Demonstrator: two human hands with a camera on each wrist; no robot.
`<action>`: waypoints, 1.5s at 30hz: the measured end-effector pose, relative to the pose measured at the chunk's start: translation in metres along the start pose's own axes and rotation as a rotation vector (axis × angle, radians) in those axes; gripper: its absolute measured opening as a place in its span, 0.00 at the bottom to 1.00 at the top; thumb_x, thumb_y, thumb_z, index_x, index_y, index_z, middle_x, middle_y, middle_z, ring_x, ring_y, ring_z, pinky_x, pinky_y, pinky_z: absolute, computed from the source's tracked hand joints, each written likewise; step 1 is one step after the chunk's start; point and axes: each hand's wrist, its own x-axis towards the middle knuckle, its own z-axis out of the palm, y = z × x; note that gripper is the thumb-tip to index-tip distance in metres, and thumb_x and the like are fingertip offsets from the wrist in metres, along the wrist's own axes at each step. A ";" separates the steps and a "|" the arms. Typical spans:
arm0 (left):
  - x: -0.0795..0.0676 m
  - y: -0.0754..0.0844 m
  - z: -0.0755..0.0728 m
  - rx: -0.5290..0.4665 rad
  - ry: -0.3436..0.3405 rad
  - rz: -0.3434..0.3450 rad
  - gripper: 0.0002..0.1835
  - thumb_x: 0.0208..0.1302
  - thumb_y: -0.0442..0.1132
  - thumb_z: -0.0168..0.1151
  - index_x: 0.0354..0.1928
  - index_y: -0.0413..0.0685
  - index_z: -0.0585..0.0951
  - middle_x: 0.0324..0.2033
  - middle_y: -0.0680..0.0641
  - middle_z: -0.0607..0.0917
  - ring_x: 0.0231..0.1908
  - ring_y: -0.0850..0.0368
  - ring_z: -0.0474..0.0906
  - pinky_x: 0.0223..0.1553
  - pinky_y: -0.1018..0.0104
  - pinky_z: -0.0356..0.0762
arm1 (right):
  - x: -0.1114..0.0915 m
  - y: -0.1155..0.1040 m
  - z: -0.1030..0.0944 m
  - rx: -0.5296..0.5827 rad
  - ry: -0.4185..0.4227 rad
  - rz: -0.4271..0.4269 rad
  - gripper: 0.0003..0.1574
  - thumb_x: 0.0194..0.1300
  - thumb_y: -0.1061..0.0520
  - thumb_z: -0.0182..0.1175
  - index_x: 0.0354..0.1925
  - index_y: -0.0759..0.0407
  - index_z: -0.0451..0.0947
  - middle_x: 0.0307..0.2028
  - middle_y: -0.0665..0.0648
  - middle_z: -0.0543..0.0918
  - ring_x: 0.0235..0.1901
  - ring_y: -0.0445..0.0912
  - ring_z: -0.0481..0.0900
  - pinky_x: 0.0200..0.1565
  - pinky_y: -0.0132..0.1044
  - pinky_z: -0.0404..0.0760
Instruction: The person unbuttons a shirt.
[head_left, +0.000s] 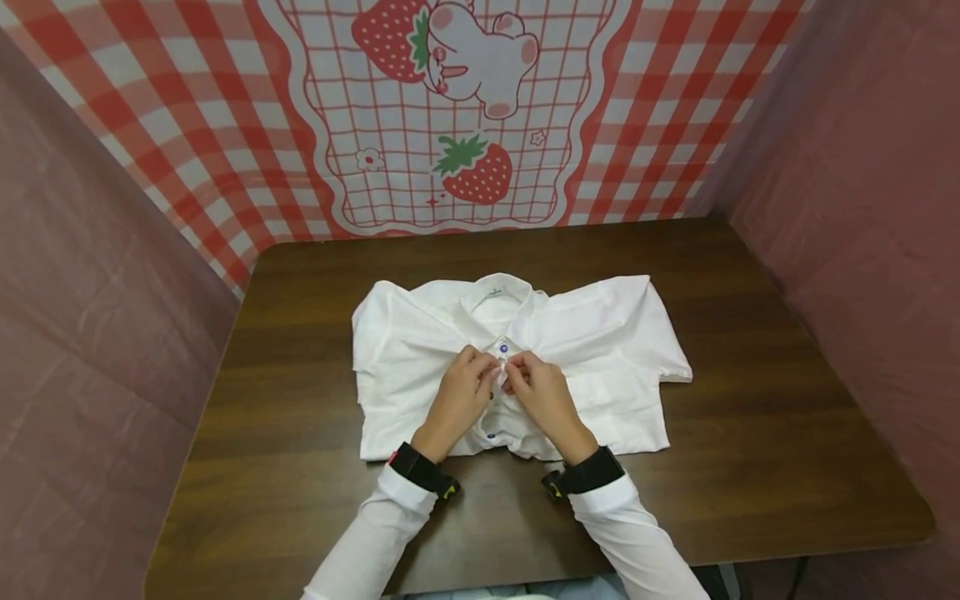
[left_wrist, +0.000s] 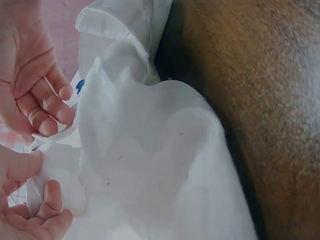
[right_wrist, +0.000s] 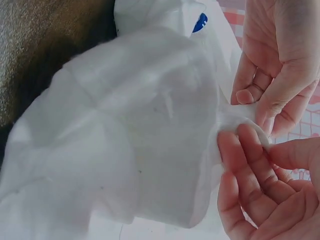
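Note:
A white short-sleeved button-up shirt (head_left: 622, 325) lies front up on the table, collar toward the wall. At the middle of its front, my left hand (head_left: 459, 396) and right hand (head_left: 547, 404) meet, fingertips nearly touching. Each hand pinches the placket cloth between thumb and fingers, and the cloth is raised a little there. One blue button (head_left: 504, 348) shows just above the fingertips, and another blue button (head_left: 491, 436) lies lower on the front. In the right wrist view, the left hand (right_wrist: 280, 65) holds the folded edge from across. Whether a button sits between the fingers is hidden.
The brown wooden table (head_left: 750, 433) reaches past the shirt on all sides. Behind it hangs a red-and-white checked cloth (head_left: 667, 108) with strawberries. Pink curtains (head_left: 862, 167) close off both sides. Black straps (head_left: 592, 472) with cameras sit on both wrists.

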 end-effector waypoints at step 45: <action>-0.020 -0.002 -0.008 -0.146 0.087 -0.073 0.03 0.56 0.31 0.61 0.33 0.44 0.82 0.31 0.49 0.79 0.36 0.56 0.78 0.41 0.65 0.75 | 0.021 0.003 0.014 -0.540 0.090 -0.190 0.15 0.51 0.50 0.69 0.28 0.58 0.76 0.25 0.55 0.81 0.27 0.52 0.73 0.33 0.43 0.63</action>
